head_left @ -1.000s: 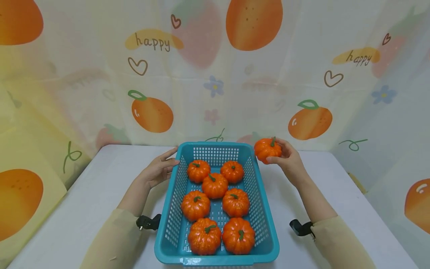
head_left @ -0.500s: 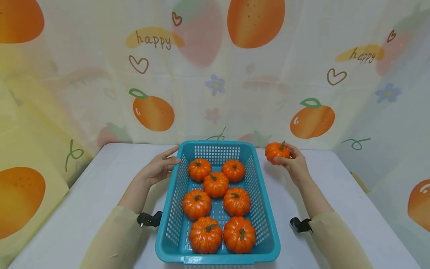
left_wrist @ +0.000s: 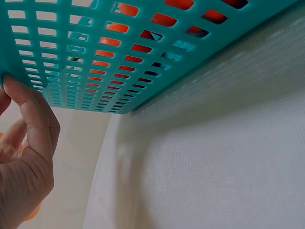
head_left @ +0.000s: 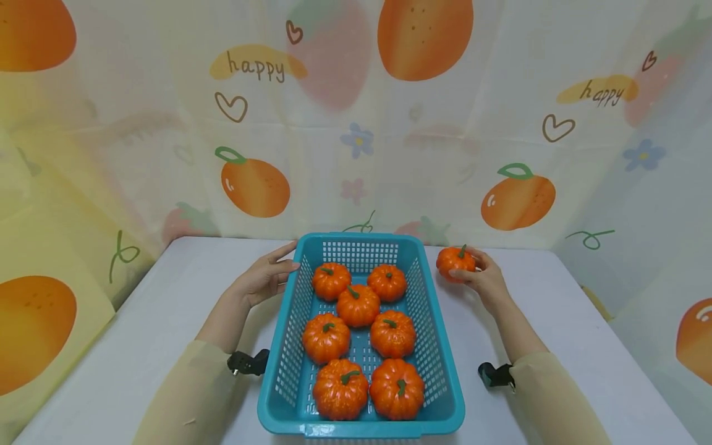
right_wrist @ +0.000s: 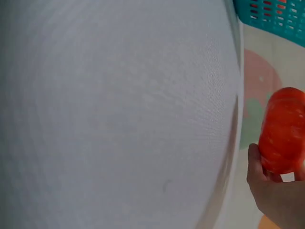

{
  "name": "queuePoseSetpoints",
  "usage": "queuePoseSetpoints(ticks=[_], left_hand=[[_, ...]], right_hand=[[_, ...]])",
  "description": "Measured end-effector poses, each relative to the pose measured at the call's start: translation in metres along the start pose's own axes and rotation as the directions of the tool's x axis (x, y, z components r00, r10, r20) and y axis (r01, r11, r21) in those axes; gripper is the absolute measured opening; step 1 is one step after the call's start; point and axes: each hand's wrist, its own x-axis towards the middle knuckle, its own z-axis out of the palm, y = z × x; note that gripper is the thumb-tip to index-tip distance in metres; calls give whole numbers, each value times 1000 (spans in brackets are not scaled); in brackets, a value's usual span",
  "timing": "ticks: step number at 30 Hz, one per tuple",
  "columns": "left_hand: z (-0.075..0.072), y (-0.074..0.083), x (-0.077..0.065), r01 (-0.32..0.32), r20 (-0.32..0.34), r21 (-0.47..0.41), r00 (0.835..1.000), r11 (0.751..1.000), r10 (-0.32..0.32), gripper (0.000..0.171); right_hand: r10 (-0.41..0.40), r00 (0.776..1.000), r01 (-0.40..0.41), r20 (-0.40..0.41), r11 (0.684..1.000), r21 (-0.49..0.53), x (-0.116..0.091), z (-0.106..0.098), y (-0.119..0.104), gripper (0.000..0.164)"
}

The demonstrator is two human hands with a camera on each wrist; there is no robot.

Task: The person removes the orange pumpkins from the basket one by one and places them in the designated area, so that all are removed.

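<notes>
Between the thumb and fingers of my right hand (head_left: 489, 283) is a small orange pumpkin (head_left: 453, 262) with a green stem, held above the table to the right of the basket. The right wrist view shows this pumpkin (right_wrist: 283, 133) raised off the table surface. My left hand (head_left: 260, 279) touches the far left rim of the blue plastic basket (head_left: 360, 428), its fingers loosely extended. Several similar pumpkins (head_left: 357, 307) lie inside the basket, spaced apart in rough rows. From the left wrist, orange shows through the holes of the basket wall (left_wrist: 138, 71).
A white-covered table (head_left: 534, 296) bears the basket and extends to both sides of it. Behind it hangs a fruit-printed cloth (head_left: 356, 185), close to the table's far edge. Black camera mounts (head_left: 496, 375) stick out from both sleeves.
My right hand moved right, away from the basket rim, then lowered slightly with the pumpkin. The left hand and the pumpkins in the basket stay where they were.
</notes>
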Motion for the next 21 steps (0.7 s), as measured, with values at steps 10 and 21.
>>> queuePoseSetpoints(ticks=[10,21], left_hand=[[0,-3,-2,4,-6,1,1000,1000,-4,75],[0,-1,-1,3,-9,0,1000,1000,-3,75]], right_hand=[[34,997,-21,72,985,-173,0,-5,13,80],[4,993,31,116,954,-299,1,-8,17,86]])
